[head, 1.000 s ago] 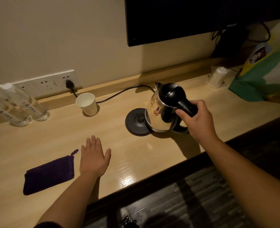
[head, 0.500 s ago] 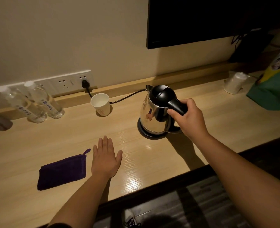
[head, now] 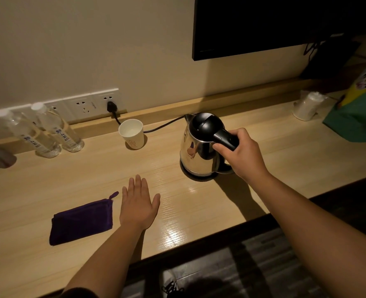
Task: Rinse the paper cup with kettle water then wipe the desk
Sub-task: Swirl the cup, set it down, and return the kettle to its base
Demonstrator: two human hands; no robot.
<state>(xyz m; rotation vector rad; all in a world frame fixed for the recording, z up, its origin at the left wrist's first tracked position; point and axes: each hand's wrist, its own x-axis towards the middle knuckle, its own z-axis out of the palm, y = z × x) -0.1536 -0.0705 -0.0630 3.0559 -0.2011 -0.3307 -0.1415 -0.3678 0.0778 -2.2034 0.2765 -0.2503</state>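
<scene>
A steel kettle (head: 196, 151) with a black lid stands upright on its round black base (head: 196, 177) on the wooden desk (head: 285, 168). My right hand (head: 242, 155) is wrapped around its black handle. A white paper cup (head: 132, 134) stands upright near the back edge, left of the kettle, apart from both hands. My left hand (head: 138, 204) lies flat on the desk, palm down, fingers apart, holding nothing. A folded purple cloth (head: 82, 221) lies just left of that hand.
Two clear water bottles (head: 49, 132) stand at the back left under a wall socket strip (head: 87, 105), where the kettle's cord is plugged in. A wrapped stack of cups (head: 306, 106) and a green bag (head: 358, 112) sit at the right. A dark screen hangs above.
The kettle, held off to the right of its base a second ago, now sits down on it. My left hand has stayed flat on the desk.
</scene>
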